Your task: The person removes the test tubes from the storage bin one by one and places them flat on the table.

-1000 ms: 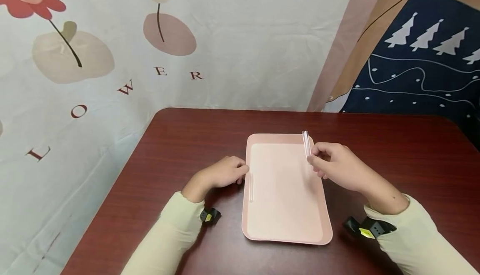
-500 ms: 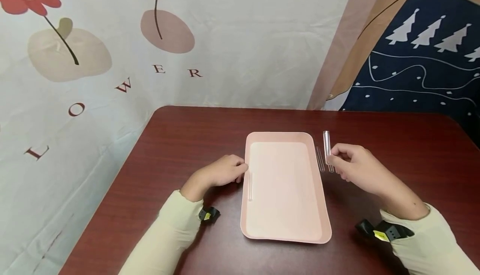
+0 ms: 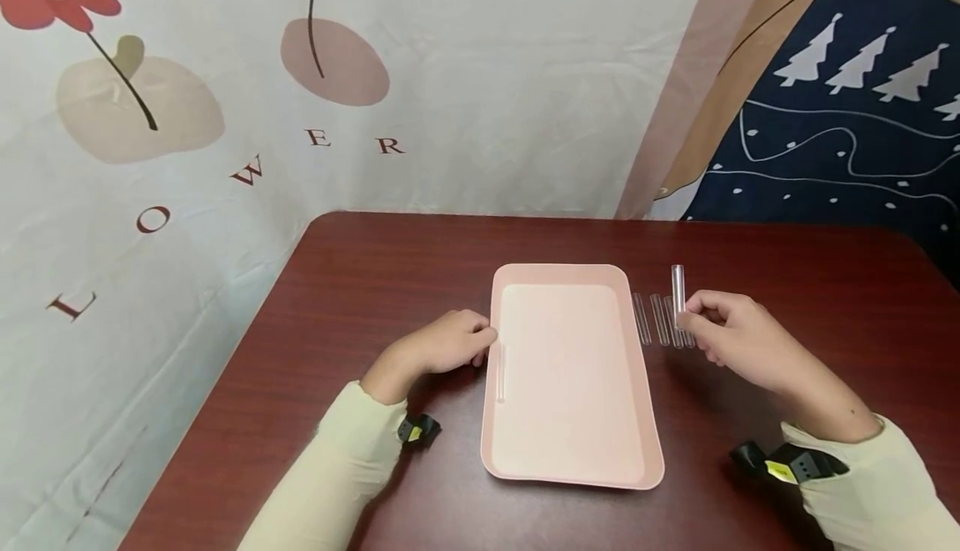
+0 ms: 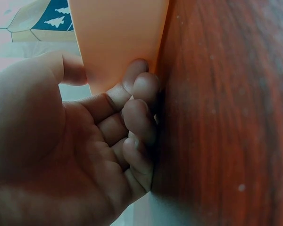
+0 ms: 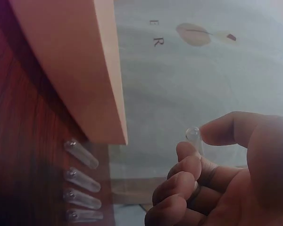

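My right hand (image 3: pixel 738 343) pinches a clear test tube (image 3: pixel 678 284) between thumb and fingers, nearly upright above the table, right of the pink tray (image 3: pixel 573 418). Its rounded end (image 5: pixel 192 133) shows in the right wrist view. Below it, several clear test tubes (image 3: pixel 641 318) lie side by side on the table; my fingers partly cover them in the head view. Another clear tube (image 3: pixel 501 376) lies inside the tray along its left wall. My left hand (image 3: pixel 450 343) grips the tray's left edge, thumb at the rim and curled fingers against the outer wall.
The dark red wooden table (image 3: pixel 390 267) carries the tray near its middle. A pale printed cloth (image 3: pixel 510 117) hangs behind the table, with a dark blue tree-patterned cloth (image 3: pixel 847 151) at the right. Both wrists wear small black cameras (image 3: pixel 795 463).
My right hand has moved right with the test tube, from over the tray's right edge to above the row of tubes, bringing that row into view. My left hand has stayed at the tray.
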`<state>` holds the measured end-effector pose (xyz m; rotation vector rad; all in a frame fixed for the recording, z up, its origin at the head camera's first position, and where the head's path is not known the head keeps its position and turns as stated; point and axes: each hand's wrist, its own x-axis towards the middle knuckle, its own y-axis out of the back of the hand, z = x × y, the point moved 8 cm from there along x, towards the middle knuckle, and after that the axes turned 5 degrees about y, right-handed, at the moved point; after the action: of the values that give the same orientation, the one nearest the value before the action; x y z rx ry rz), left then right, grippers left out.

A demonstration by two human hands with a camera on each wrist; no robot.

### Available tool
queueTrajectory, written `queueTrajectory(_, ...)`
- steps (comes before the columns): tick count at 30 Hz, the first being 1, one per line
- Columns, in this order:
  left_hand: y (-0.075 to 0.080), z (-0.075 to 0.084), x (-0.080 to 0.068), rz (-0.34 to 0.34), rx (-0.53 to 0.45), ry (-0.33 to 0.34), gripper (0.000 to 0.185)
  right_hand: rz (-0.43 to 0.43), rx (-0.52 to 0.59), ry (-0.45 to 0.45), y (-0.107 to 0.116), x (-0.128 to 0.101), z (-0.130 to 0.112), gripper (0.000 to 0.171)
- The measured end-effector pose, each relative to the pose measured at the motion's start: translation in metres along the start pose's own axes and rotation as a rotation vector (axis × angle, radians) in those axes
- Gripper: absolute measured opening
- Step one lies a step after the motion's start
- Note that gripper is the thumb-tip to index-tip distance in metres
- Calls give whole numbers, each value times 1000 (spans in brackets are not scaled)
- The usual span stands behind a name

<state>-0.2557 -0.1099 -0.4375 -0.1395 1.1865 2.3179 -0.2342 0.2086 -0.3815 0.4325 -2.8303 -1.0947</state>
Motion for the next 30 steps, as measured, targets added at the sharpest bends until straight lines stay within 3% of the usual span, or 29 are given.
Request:
queueTrajectory(15,0,-1,0,1,-10,-11,37,-38,-122,-41,5,9,34,26)
queueTrajectory(30,0,0,1,11,3,-18,37,-70,-256,-13,0,14,54,21)
